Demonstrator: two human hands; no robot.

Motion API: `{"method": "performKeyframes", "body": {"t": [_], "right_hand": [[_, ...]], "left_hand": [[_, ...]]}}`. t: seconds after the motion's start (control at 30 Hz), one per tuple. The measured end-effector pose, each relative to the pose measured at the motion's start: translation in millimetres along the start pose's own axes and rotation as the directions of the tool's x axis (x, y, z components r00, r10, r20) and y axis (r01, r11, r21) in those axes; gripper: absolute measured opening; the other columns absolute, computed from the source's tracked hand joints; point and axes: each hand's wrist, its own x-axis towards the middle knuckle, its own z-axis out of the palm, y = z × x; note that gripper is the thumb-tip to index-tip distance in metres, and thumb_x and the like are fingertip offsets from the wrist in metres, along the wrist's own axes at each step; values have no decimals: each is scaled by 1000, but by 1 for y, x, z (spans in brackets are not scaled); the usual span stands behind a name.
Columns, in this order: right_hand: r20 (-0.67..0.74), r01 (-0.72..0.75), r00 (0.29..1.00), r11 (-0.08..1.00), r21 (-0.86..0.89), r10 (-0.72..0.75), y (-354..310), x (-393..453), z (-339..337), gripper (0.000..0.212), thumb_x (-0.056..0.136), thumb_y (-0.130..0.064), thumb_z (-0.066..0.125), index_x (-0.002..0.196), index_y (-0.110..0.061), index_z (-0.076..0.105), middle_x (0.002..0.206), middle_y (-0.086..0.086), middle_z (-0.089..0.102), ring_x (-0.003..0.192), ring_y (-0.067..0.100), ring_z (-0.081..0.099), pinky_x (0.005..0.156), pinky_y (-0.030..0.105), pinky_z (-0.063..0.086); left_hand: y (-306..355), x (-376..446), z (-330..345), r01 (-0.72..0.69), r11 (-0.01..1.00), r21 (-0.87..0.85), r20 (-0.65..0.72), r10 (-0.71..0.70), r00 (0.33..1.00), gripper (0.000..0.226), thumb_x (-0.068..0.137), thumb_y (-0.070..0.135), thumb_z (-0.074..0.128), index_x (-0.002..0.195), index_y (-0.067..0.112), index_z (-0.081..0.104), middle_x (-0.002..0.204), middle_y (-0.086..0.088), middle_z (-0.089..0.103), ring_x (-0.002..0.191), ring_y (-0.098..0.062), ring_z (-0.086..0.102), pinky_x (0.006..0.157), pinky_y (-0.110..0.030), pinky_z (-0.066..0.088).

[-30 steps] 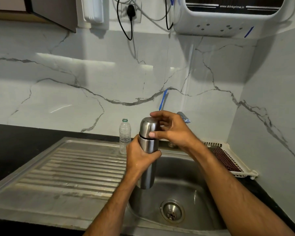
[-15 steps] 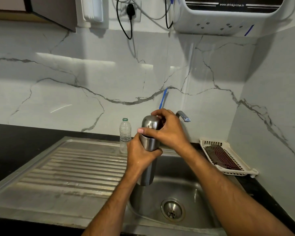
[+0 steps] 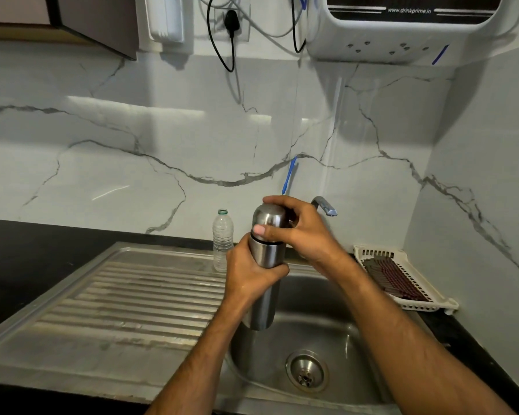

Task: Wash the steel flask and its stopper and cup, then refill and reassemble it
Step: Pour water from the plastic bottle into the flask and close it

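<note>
From the head camera, the person holds the steel flask point(image 3: 264, 283) over the sink point(image 3: 327, 310), near the middle of the picture. The flask stands almost straight up; its long side runs from 6 o'clock to 12 o'clock, with the round top pointing up and the flat bottom pointing down at the sink. The left hand point(image 3: 249, 272) is wrapped tight around the flask's middle. The right hand point(image 3: 300, 232) curls over the cup point(image 3: 268, 220) on top, thumb in front and fingers behind. A clear plastic bottle point(image 3: 222, 239) stands just beside the flask at 9 o'clock. The tap point(image 3: 324, 205) pokes out at 2 o'clock. A white rack point(image 3: 372, 253) sits at 3 o'clock.
</note>
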Motion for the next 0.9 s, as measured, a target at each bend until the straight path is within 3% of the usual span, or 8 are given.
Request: {"method": "performKeyframes", "body": {"t": [0.07, 0.2, 0.27, 0.4, 0.5, 0.73, 0.8, 0.9], "right_hand": [[24, 1, 1000, 1000, 31, -2, 2, 0, -6, 65, 67, -22, 94, 126, -18, 67, 115, -4, 72, 105, 10, 69, 97, 39, 58], [-243, 41, 967, 986, -159, -79, 5, -3, 16, 75, 59, -48, 95, 122, -17, 70, 107, -7, 74, 98, 5, 70, 90, 30, 60], [-266, 55, 959, 987, -152, -95, 5, -4, 19, 72, 58, -48, 95, 119, -18, 70, 104, -8, 74, 96, 6, 71, 88, 29, 60], [101, -46, 994, 982, 184, 28, 2, 9, -5, 60, 69, -13, 93, 122, -13, 66, 113, 9, 73, 109, 27, 70, 95, 42, 59], [389, -106, 920, 935, 338, -36, -2, 12, -11, 53, 78, 8, 78, 128, 4, 60, 120, 26, 69, 115, 42, 66, 101, 52, 53], [-89, -15, 995, 967, 254, 39, 3, 9, 18, 30, 66, 3, 86, 92, -3, 73, 89, 21, 74, 82, 29, 71, 87, 59, 58], [-36, -25, 999, 958, 285, 37, 6, 11, 11, 33, 64, -2, 88, 93, -4, 73, 93, 26, 72, 84, 33, 70, 87, 62, 56], [262, -85, 965, 920, 382, -20, 8, 12, -5, 40, 71, 1, 82, 108, 5, 67, 104, 30, 70, 97, 42, 68, 96, 59, 54]], "left_hand": [[1, 0, -2, -12, 1000, 13, 16, 12, 1000, 61, 59, 19, 93, 112, 21, 63, 90, 7, 71, 80, -5, 70, 68, -16, 57], [3, 1, 1, 15, 1000, -20, -31, -16, 999, 65, 56, 18, 95, 113, 23, 63, 89, 10, 72, 78, 3, 69, 68, -13, 56], [2, 1, 3, 10, 999, -32, -39, -11, 999, 66, 56, 19, 95, 113, 25, 63, 89, 11, 73, 78, 3, 70, 68, -14, 56], [2, 4, -5, -33, 999, -32, 95, 35, 995, 55, 59, 17, 92, 107, 22, 65, 89, 5, 73, 81, -8, 71, 72, -25, 61], [3, 5, -12, -37, 992, -124, 249, 67, 966, 51, 62, 9, 92, 106, 16, 68, 92, -3, 74, 87, -19, 73, 77, -37, 63], [4, -1, 4, -17, 998, -57, 100, 23, 995, 56, 56, 14, 94, 101, 22, 61, 85, 3, 70, 78, -6, 70, 68, -21, 58], [5, -1, 4, -19, 999, -46, 108, 24, 994, 54, 57, 14, 93, 99, 24, 61, 84, 3, 70, 77, -6, 70, 68, -24, 60], [3, 3, -7, 2, 991, -137, 235, 30, 972, 46, 62, 7, 92, 100, 15, 67, 87, -6, 72, 82, -19, 72, 76, -41, 63]]}}
